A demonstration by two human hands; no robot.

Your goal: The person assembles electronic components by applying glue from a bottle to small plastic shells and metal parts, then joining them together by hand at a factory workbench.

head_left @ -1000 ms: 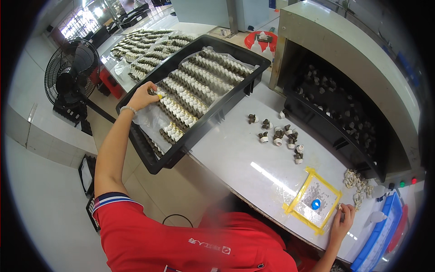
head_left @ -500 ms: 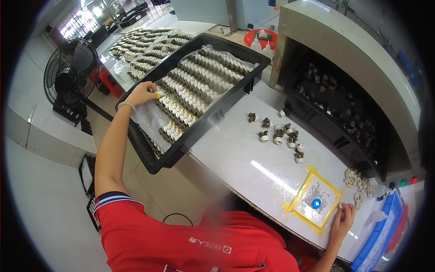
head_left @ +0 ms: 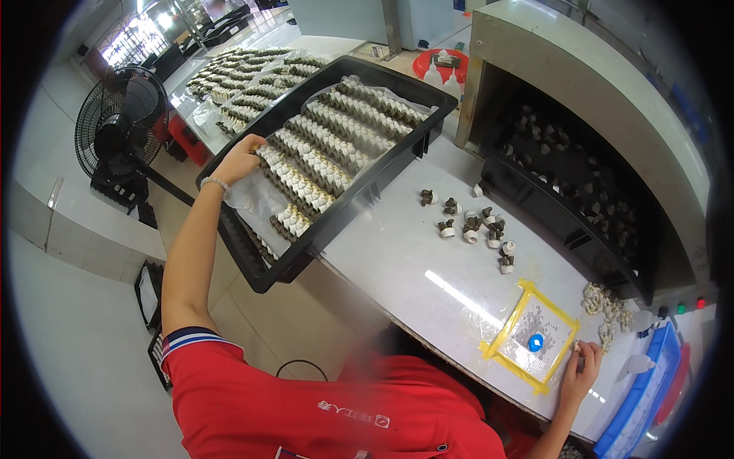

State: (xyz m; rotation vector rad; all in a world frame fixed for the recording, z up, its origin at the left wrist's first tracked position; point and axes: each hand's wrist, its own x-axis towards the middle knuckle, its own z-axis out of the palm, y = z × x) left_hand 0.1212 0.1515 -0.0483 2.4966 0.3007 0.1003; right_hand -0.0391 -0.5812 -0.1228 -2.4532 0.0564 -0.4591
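My left hand [head_left: 241,159] is over the left side of a large black tray [head_left: 353,200]. Its fingers are curled together at the end of a row of small white-and-brown pieces [head_left: 289,180]; what they pinch, if anything, is hidden. Several such rows lie on a clear plastic sheet [head_left: 256,200] in the tray. Low on the right, my right hand [head_left: 582,371] rests by the table edge, its fingertips closed around a small whitish piece [head_left: 576,346]. Beside it is a yellow-taped square [head_left: 495,346] on the tabletop, with a round blue cap-like thing [head_left: 536,342] on it.
Several loose white-and-brown pieces [head_left: 472,223] lie on the white table [head_left: 397,264]. Behind them a black bin [head_left: 562,218] of pieces stands under an arched housing [head_left: 589,69]. Whitish bits [head_left: 604,310] and a blue tray [head_left: 641,398] are at right, a fan [head_left: 121,121] at left.
My left hand has shifted slightly up along the tray's edge, and its yellow-covered fingertip is now out of sight. My right hand has barely moved.
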